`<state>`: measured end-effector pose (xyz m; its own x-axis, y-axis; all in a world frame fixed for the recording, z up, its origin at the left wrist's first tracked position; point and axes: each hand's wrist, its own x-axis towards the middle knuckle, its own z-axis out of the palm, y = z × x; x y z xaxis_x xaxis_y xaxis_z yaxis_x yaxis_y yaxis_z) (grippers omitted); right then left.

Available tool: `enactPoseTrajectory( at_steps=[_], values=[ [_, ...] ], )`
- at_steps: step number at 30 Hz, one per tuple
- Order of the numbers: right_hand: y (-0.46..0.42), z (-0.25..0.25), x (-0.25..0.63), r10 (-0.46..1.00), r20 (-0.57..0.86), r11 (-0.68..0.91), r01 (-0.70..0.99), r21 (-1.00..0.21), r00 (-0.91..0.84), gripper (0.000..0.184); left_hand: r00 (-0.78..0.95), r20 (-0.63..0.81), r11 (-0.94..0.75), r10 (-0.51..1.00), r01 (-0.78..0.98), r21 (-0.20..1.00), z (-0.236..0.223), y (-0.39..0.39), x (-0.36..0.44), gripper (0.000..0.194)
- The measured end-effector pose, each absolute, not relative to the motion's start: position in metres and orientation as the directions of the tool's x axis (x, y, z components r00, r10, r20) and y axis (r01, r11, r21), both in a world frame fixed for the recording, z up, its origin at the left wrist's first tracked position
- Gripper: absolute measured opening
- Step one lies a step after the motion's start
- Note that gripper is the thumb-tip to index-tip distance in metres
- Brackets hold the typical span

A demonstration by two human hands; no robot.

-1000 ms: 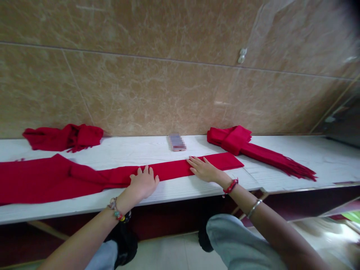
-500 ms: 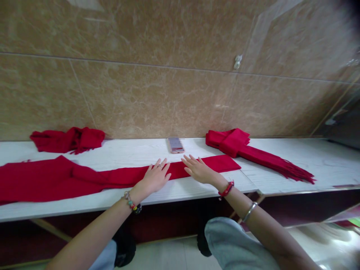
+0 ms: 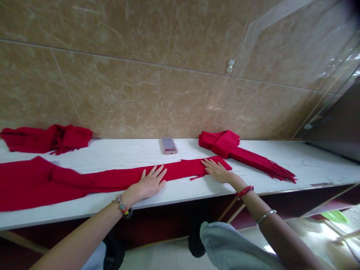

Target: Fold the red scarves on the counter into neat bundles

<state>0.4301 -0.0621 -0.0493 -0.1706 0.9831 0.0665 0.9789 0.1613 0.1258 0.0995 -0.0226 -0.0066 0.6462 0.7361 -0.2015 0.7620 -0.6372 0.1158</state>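
Red scarf (image 3: 112, 180) is laid lengthwise L–R along table (image 3: 182, 189), L end cut off by frame. L hand (image 3: 149, 183) is placed flat on its narrow stretch, fingers spread; R hand (image 3: 218, 172), also flat, is set nearer R end. Nothing's gripped by either; cloth under palms is hidden.

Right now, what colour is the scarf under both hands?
The scarf is plain red; head view shows it best.

Phone (image 3: 168, 144) lying near brown tiled wall (image 3: 135, 97); small white fitting (image 3: 230, 66) on wall; green object (image 3: 336, 216) lower right.
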Motion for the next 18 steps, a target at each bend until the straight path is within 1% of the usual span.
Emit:
enactPoseTrajectory(
  at_steps=[2, 4, 6, 7, 8, 10, 12, 13, 15, 18],
  values=[
    [-0.067, -0.051, 0.453, 0.989, 0.062, 0.122, 0.977, 0.176, -0.135, 0.043, 0.64, -0.208, -0.629, 0.74, 0.768, 0.122, -0.005, -0.024, 0.1, 0.055],
    [-0.071, -0.05, 0.464, 0.993, 0.088, 0.054, 0.977, 0.208, -0.074, 0.042, 0.635, -0.202, -0.624, 0.746, 0.772, 0.12, -0.005, -0.025, 0.1, 0.055],
    [-0.071, -0.044, 0.457, 0.986, 0.164, -0.02, 0.979, 0.203, -0.014, 0.043, 0.632, -0.19, -0.622, 0.751, 0.774, 0.113, -0.005, -0.025, 0.101, 0.055],
    [-0.07, -0.041, 0.448, 0.978, 0.209, -0.028, 0.982, 0.186, -0.011, 0.045, 0.632, -0.189, -0.623, 0.752, 0.774, 0.109, -0.006, -0.024, 0.102, 0.055],
    [-0.068, -0.037, 0.435, 0.968, 0.244, 0.009, 0.985, 0.17, -0.051, 0.046, 0.633, -0.187, -0.626, 0.751, 0.773, 0.105, -0.007, -0.023, 0.103, 0.055],
    [-0.063, -0.03, 0.405, 0.951, 0.259, 0.144, 0.983, 0.113, -0.169, 0.047, 0.646, -0.156, -0.64, 0.747, 0.763, 0.095, -0.01, -0.019, 0.106, 0.057],
    [-0.057, -0.027, 0.379, 0.927, 0.223, 0.291, 0.953, 0.082, -0.302, 0.047, 0.668, -0.103, -0.662, 0.737, 0.744, 0.092, -0.012, -0.014, 0.111, 0.057],
    [-0.055, -0.027, 0.37, 0.921, 0.191, 0.331, 0.941, 0.071, -0.338, 0.047, 0.675, -0.091, -0.668, 0.733, 0.738, 0.094, -0.013, -0.012, 0.113, 0.058],
    [-0.051, -0.031, 0.366, 0.921, 0.148, 0.352, 0.933, 0.076, -0.36, 0.047, 0.676, -0.115, -0.668, 0.728, 0.737, 0.104, -0.014, -0.009, 0.116, 0.059],
    [-0.051, -0.039, 0.394, 0.942, 0.124, 0.29, 0.943, 0.162, -0.311, 0.043, 0.668, -0.179, -0.659, 0.723, 0.744, 0.11, -0.011, -0.008, 0.118, 0.06]
  ],
)
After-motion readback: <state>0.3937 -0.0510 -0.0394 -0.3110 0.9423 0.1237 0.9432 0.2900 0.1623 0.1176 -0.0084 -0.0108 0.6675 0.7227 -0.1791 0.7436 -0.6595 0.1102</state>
